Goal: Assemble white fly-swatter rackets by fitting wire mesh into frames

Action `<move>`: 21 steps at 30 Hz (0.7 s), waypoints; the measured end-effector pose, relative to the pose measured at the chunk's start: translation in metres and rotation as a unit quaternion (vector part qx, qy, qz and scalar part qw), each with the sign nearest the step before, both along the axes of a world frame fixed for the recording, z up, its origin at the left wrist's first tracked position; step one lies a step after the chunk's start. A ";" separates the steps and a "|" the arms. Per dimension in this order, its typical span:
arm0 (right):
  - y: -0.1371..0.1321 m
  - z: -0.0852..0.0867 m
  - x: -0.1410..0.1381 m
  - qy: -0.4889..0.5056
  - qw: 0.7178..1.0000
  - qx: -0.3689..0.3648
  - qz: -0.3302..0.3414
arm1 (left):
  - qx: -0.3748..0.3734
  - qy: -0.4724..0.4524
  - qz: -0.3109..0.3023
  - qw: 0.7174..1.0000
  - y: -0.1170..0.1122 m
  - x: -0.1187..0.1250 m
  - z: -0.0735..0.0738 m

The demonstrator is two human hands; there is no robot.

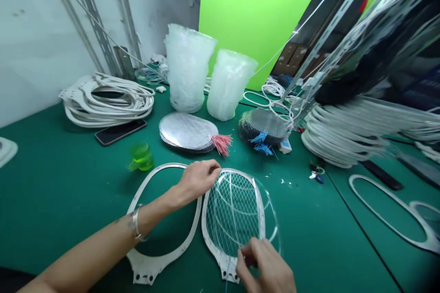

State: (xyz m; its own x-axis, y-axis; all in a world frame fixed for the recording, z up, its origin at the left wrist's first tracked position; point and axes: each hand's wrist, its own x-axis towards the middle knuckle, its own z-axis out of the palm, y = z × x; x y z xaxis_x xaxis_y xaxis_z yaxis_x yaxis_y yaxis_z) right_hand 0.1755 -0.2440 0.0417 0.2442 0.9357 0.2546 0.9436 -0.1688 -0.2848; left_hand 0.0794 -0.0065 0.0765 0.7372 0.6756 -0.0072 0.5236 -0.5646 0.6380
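Two white oval plastic frames lie side by side on the green table. The left frame (196, 219) has an open middle and sits under my left forearm. Over the right frame (261, 203) is a thin clear plastic guard (275, 231) with curved ribs, offset to the right; a diamond-patterned mesh (237, 201) shows inside the frame. My left hand (201, 176) pinches the guard's top edge, fingers closed. Near the frame's lower end, my right hand (266, 265) has its fingers curled together on the guard's lower edge. A thin blue wire shows beside the frame's tab.
Behind are two stacks of clear guards (189, 68), metal mesh ovals (187, 130) with red wires, and darker meshes (263, 123) with blue wires. A green cup (141, 156), phone (121, 132) and white frame pile (108, 100) stand left. More frames (340, 135) lie right.
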 end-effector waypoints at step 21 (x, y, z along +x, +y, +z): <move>0.027 -0.022 -0.015 -0.029 0.999 0.007 -0.042 | 0.099 0.090 -0.020 0.991 0.000 0.079 -0.041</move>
State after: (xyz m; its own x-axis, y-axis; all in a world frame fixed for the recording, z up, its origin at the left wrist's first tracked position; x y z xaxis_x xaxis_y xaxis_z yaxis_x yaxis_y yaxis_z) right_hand 0.1603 -0.2166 0.0199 0.3060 0.9091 0.2826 0.9412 -0.2441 -0.2337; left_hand 0.1588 -0.0061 0.0351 0.7623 0.6471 -0.0106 0.5934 -0.6923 0.4106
